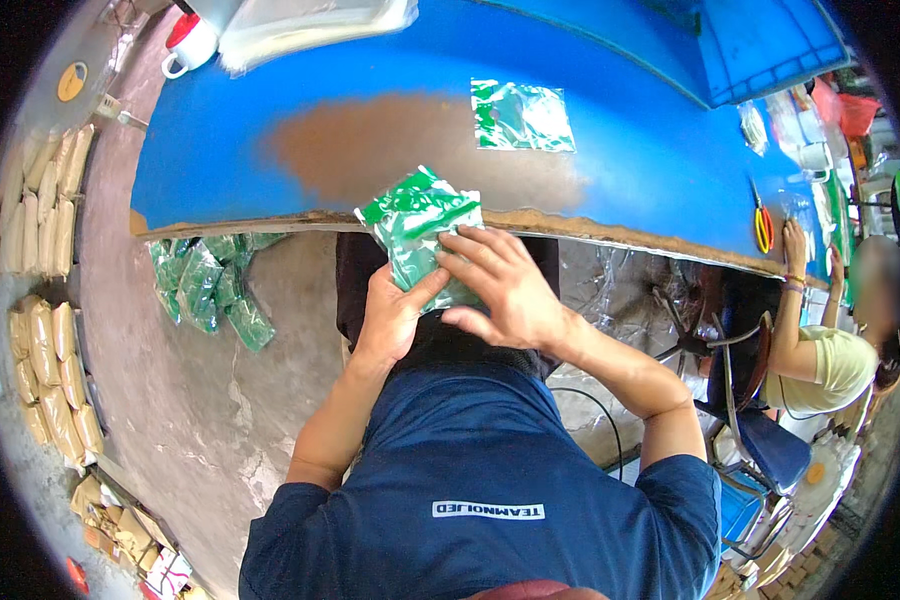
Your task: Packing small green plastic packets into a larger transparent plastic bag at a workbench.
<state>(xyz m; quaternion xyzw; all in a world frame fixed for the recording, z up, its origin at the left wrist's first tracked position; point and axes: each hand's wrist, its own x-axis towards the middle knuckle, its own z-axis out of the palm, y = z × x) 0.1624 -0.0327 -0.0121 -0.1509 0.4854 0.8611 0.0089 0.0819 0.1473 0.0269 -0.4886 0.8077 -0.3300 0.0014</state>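
A green and clear plastic packet is held in front of my body, at the table's near edge. My left hand grips its lower left side, with the thumb lying over the front. Across the packet's right side lies my right hand, fingers stretched out flat and thumb apart. The fingers of that hand cover part of the packet. Farther back, a second green and clear plastic packet lies flat on the blue table, whose surface is worn brown in the middle.
Several green packets lie below the table's left edge. Scissors rest on the table's right side, near a co-worker's hand. A white and red mug and a blue crate stand at the back. Brown bags are stacked far left.
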